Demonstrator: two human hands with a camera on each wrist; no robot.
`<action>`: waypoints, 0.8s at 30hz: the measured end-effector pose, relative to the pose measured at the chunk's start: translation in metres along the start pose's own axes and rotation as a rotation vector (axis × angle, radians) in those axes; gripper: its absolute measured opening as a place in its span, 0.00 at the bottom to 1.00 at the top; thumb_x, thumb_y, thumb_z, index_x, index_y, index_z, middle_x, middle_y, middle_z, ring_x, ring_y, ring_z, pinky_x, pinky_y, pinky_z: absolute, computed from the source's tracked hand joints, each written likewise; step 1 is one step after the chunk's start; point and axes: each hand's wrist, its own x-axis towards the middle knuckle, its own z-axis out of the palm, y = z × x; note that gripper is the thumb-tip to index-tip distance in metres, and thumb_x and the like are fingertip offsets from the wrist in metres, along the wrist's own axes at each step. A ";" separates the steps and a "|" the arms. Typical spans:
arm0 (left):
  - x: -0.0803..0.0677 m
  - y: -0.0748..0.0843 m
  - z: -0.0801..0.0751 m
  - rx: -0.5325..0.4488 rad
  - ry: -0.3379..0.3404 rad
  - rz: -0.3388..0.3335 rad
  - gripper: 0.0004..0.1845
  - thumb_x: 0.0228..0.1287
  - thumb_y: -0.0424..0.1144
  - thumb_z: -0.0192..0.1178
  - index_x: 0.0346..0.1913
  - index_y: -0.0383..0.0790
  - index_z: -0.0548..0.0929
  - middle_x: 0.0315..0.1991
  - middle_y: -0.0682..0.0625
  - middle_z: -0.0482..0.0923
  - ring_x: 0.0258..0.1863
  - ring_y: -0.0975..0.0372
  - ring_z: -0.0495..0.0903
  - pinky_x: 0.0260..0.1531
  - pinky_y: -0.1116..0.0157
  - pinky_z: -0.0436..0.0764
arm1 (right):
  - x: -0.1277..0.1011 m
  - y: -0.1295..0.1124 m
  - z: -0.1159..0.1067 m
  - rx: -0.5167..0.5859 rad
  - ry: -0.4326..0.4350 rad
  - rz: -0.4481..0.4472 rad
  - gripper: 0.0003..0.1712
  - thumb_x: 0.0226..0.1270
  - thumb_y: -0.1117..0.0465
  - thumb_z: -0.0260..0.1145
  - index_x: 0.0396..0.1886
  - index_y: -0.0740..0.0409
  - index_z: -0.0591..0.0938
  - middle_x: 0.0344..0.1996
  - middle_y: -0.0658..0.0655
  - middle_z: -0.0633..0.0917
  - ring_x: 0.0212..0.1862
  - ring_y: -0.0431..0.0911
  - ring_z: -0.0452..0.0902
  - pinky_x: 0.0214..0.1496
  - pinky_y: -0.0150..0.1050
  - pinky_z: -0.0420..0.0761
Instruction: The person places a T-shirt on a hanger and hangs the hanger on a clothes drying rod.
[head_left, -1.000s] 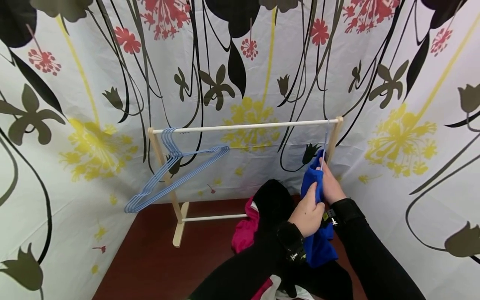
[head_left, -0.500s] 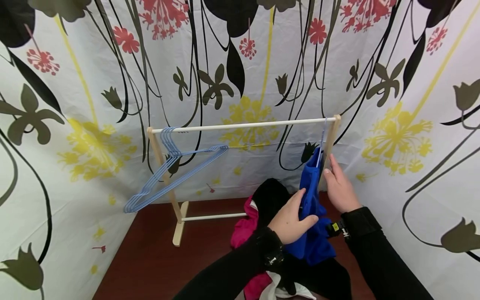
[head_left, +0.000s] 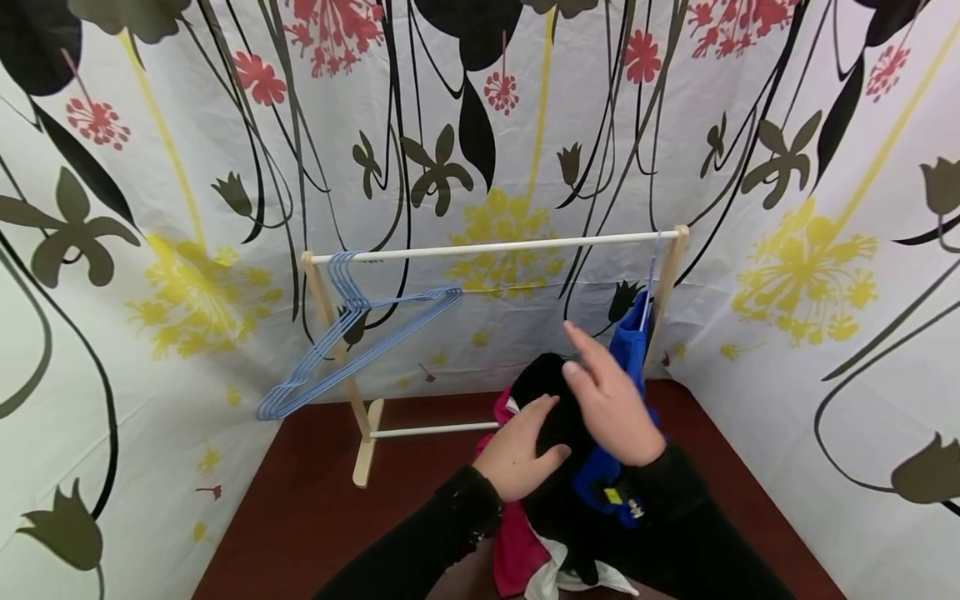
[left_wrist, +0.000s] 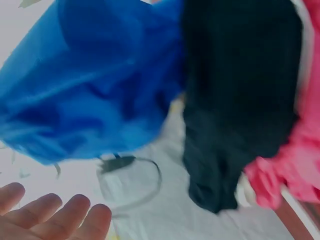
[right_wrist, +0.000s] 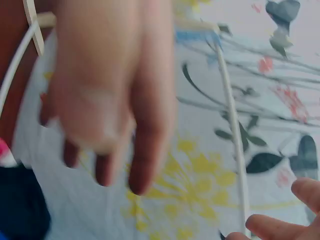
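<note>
A blue garment (head_left: 633,335) hangs from a light-blue hanger (head_left: 654,265) at the right end of the rack's rail. My right hand (head_left: 615,408), fingers extended, is in front of it and hides part of the cloth. Lower and further left is my left hand (head_left: 519,457), its fingers straight and thumb spread, over the heap of clothes. That heap has a black garment (head_left: 544,379), pink cloth (head_left: 516,537) and white cloth (head_left: 551,562). In the left wrist view, fingers (left_wrist: 75,215) show below the blue cloth. Neither hand holds anything.
A small wooden rack with a white rail (head_left: 495,247) stands on the dark red-brown table (head_left: 300,517). Several bare light-blue hangers (head_left: 352,333) hang at its left end. A flower-patterned curtain (head_left: 517,150) encloses the back and sides.
Both hands have let go of the blue garment and moved left. The right hand has crossed from the right of the rack's post to in front of the cloth. The garment stays hanging.
</note>
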 end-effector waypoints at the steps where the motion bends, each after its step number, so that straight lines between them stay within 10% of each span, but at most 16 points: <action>1: -0.004 -0.006 -0.002 0.021 0.004 -0.013 0.38 0.74 0.55 0.56 0.80 0.48 0.56 0.79 0.50 0.55 0.76 0.60 0.57 0.71 0.54 0.62 | -0.003 0.002 0.010 0.013 -0.020 0.008 0.30 0.84 0.53 0.48 0.81 0.47 0.58 0.79 0.55 0.58 0.78 0.54 0.50 0.74 0.59 0.54; 11: -0.037 -0.062 -0.025 0.162 0.033 -0.143 0.37 0.72 0.56 0.58 0.78 0.47 0.62 0.76 0.47 0.62 0.73 0.56 0.63 0.67 0.52 0.67 | -0.038 0.056 0.073 -0.111 -0.065 0.124 0.33 0.81 0.43 0.52 0.80 0.43 0.62 0.78 0.64 0.56 0.77 0.62 0.51 0.71 0.65 0.56; 24: -0.087 -0.118 -0.060 0.231 0.162 -0.270 0.35 0.70 0.53 0.61 0.74 0.43 0.67 0.71 0.44 0.69 0.69 0.51 0.68 0.65 0.51 0.70 | -0.069 0.113 0.096 -0.195 -0.104 0.156 0.34 0.79 0.45 0.57 0.78 0.49 0.66 0.75 0.71 0.60 0.75 0.70 0.49 0.70 0.69 0.51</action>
